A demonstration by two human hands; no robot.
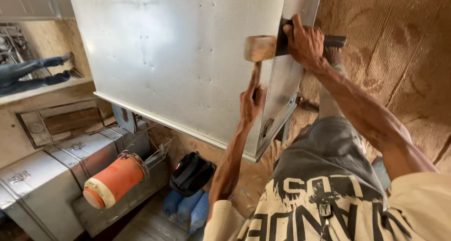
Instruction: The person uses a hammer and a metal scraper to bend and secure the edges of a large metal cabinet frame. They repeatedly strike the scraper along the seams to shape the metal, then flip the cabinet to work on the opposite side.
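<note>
A large shiny sheet-metal box (178, 53) stands in front of me. My left hand (251, 102) grips the thin handle of a wooden mallet (260, 48), whose round head is raised at the box's right corner edge. My right hand (305, 41) presses a dark flat metal bar (336, 41) against that same corner, just right of the mallet head. My bare leg in grey shorts reaches past the box's right side.
A brown woven mat (399, 58) covers the floor on the right. At lower left lie other metal boxes (51, 175), an orange and white insulated jug (115, 180), a black bag (190, 173) and blue plastic bottles (188, 206). Another person's legs (33, 74) show at far left.
</note>
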